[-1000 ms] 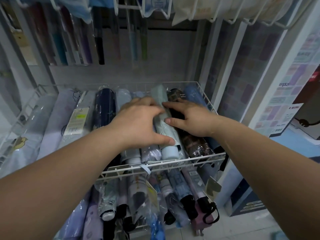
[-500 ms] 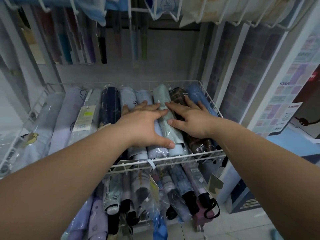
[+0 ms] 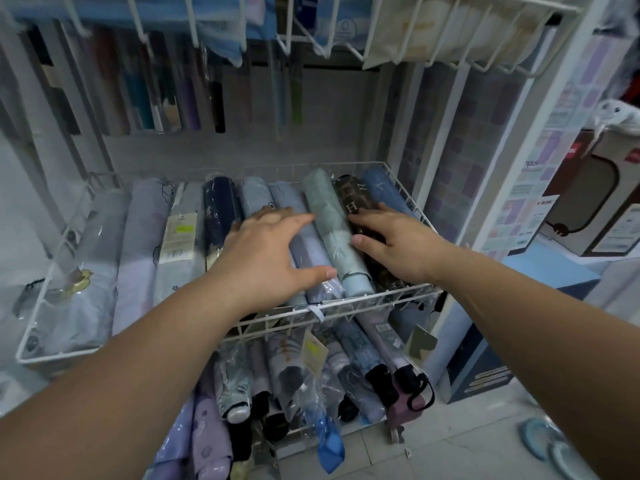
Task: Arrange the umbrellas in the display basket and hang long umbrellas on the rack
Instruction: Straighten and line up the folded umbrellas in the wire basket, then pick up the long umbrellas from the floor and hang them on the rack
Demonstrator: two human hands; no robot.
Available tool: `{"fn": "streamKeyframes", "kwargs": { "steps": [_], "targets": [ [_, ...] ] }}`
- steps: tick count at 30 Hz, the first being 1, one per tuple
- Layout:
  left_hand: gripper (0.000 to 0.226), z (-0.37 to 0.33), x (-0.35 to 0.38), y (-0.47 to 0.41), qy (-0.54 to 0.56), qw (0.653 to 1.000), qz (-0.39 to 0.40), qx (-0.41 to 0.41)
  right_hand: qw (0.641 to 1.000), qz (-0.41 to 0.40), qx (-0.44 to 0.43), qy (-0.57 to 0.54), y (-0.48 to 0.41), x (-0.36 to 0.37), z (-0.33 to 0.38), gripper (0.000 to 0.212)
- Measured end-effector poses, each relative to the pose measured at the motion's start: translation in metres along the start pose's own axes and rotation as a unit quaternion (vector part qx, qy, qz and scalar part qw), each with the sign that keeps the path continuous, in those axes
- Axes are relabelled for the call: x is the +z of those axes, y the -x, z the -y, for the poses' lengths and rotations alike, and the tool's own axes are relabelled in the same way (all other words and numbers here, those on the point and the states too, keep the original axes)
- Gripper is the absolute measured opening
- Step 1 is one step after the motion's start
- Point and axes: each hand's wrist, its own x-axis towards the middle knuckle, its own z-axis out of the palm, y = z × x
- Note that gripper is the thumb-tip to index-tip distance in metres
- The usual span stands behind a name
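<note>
Both hands lie flat and grip nothing. The left hand (image 3: 266,258) spreads straight fingers over two pale umbrellas (image 3: 308,251) in the middle of the basket (image 3: 360,301). The right hand (image 3: 394,244) rests on the brown umbrella (image 3: 353,199), with its thumb against the green umbrella (image 3: 329,230) between the hands.

Wrapped folding umbrellas lie side by side across the basket, from its left wall to a blue umbrella (image 3: 384,192) against its right wall. Their near ends meet the basket's front rim and their far ends stop short of its back wall. A navy umbrella (image 3: 220,209) lies left of the left hand.

Below the basket's front rim a lower tier (image 3: 311,375) holds more folded umbrellas, handles out. Behind the basket long umbrellas (image 3: 173,98) hang along the wall, and a wire rack (image 3: 450,29) juts out above it. Right of the basket is pale tiled floor (image 3: 450,445).
</note>
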Motion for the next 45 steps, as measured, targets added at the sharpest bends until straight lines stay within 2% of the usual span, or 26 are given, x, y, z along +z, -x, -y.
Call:
{"fn": "streamKeyframes", "kwargs": {
  "steps": [3, 6, 12, 17, 25, 32, 37, 41, 45],
  "targets": [
    [0.075, -0.007, -0.001, 0.013, 0.074, 0.995, -0.058, 0.040, 1.000, -0.025, -0.001, -0.013, 0.019, -0.003, 0.011, 0.049],
    [0.062, -0.019, 0.006, 0.019, 0.107, 0.987, -0.057, 0.101, 0.999, -0.037, 0.032, -0.013, 0.039, -0.002, 0.018, 0.046],
    [0.070, -0.039, 0.023, 0.015, 0.063, 0.989, 0.019, 0.130, 0.994, -0.053, 0.098, 0.004, 0.087, -0.009, 0.004, 0.042],
    [0.072, -0.077, 0.038, 0.013, 0.014, 0.983, 0.007, 0.181, 0.990, -0.051, 0.129, 0.026, 0.147, -0.015, -0.027, 0.045],
    [0.068, -0.180, 0.170, 0.034, 0.089, 0.956, 0.020, 0.278, 0.975, -0.061, 0.216, 0.006, 0.268, 0.016, -0.149, 0.048],
    [0.070, -0.264, 0.318, 0.026, 0.076, 0.957, 0.173, 0.222, 0.949, -0.002, 0.316, -0.009, 0.357, 0.083, -0.306, 0.048],
    [0.071, -0.321, 0.435, 0.004, 0.037, 0.933, 0.299, 0.197, 0.913, 0.054, 0.405, -0.017, 0.404, 0.135, -0.410, 0.054],
    [0.072, -0.359, 0.508, -0.021, -0.009, 0.915, 0.360, 0.182, 0.886, 0.111, 0.450, -0.021, 0.429, 0.175, -0.475, 0.060],
    [0.074, -0.382, 0.572, -0.042, -0.067, 0.894, 0.407, 0.172, 0.863, 0.130, 0.486, -0.043, 0.445, 0.204, -0.534, 0.059]
  ]
}}
